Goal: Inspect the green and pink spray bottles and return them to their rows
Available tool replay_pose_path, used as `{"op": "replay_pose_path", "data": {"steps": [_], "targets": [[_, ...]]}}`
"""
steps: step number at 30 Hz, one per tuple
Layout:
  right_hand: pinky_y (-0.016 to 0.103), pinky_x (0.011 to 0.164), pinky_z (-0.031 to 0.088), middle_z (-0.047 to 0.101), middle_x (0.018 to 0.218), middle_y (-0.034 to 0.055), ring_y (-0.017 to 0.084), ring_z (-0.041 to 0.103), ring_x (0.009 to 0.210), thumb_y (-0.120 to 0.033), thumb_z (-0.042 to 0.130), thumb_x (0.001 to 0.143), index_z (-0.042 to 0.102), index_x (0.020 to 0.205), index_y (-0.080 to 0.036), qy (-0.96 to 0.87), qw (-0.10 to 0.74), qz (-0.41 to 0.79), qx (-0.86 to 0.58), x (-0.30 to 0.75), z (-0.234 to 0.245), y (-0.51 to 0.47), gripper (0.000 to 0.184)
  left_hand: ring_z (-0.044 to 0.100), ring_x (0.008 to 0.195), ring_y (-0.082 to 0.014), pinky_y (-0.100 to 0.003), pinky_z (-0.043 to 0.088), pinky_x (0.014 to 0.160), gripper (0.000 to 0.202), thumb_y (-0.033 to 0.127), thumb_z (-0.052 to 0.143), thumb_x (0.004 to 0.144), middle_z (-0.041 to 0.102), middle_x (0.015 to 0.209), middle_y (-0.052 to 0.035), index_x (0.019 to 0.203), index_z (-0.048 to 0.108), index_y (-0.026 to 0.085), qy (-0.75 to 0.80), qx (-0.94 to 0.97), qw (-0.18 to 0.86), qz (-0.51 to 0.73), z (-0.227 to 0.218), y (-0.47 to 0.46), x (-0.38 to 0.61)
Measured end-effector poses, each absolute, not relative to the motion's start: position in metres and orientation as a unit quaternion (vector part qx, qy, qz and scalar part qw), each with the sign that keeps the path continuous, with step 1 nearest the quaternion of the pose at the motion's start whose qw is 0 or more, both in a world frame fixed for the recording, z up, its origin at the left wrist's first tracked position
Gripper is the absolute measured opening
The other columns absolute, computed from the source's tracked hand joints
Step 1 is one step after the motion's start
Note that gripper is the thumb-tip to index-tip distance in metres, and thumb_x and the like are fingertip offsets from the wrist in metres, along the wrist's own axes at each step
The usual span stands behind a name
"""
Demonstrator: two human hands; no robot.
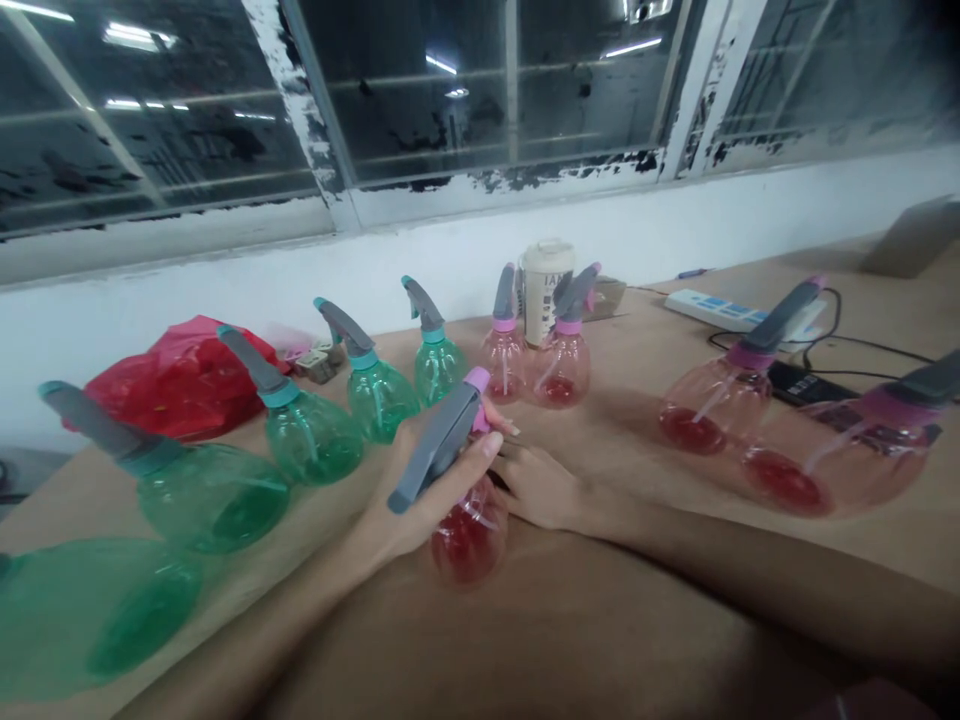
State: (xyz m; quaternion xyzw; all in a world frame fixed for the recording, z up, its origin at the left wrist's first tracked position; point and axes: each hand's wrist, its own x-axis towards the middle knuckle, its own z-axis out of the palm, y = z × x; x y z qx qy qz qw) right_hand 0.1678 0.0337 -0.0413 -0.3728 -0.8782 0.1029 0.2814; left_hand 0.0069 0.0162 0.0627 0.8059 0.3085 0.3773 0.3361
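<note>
In the middle of the table stands a pink spray bottle [471,540], a little tilted, with a grey and pink trigger head. My left hand [427,480] is closed around its neck and head, the thumb lying along the near side. Against the bottle's right side is my right hand [541,485], its fingers curled in toward the neck. The fingertips of that hand are partly hidden behind the bottle and my left thumb. Closest on the left is a green spray bottle [382,395]; behind my hands stand two more pink spray bottles [559,370].
Several green spray bottles [315,435] line the left side. More pink ones [716,400] stand at the right, near a power strip [739,312] with cables. A red plastic bag [180,385] lies back left. A lidded paper cup [546,290] stands by the white wall below the windows.
</note>
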Motion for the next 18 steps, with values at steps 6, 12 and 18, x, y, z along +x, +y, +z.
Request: {"op": "replay_pose_path", "data": {"steps": [6, 12, 18], "targets": [[0.038, 0.097, 0.043, 0.060, 0.123, 0.0135, 0.023, 0.051, 0.120, -0.026, 0.040, 0.092, 0.054, 0.121, -0.010, -0.875, 0.285, 0.117, -0.372, 0.167, -0.036, 0.031, 0.036, 0.063, 0.094, -0.0198, -0.036, 0.052, 0.085, 0.018, 0.034, 0.053, 0.089, 0.066, 0.102, -0.0027, 0.103, 0.060, 0.025, 0.308, 0.788, 0.384, 0.369, 0.053, 0.018, 0.005], [0.036, 0.098, 0.042, 0.057, 0.129, 0.0110, 0.022, 0.047, 0.124, -0.027, 0.044, 0.090, 0.053, 0.124, -0.013, -0.869, 0.267, 0.103, -0.403, 0.167, -0.034, 0.028, 0.038, 0.062, 0.097, -0.0207, -0.034, 0.051, 0.086, 0.020, 0.033, 0.056, 0.086, 0.067, 0.098, -0.0024, 0.104, 0.060, 0.025, 0.321, 0.782, 0.386, 0.370, 0.055, 0.016, 0.005], [0.036, 0.097, 0.043, 0.058, 0.129, 0.0115, 0.023, 0.047, 0.124, -0.029, 0.049, 0.088, 0.057, 0.120, -0.014, -0.854, 0.264, 0.078, -0.442, 0.166, -0.037, 0.029, 0.037, 0.062, 0.095, -0.0213, -0.035, 0.050, 0.085, 0.014, 0.027, 0.056, 0.084, 0.066, 0.101, -0.0027, 0.097, 0.059, 0.024, 0.311, 0.801, 0.334, 0.388, 0.065, 0.013, 0.006]]}}
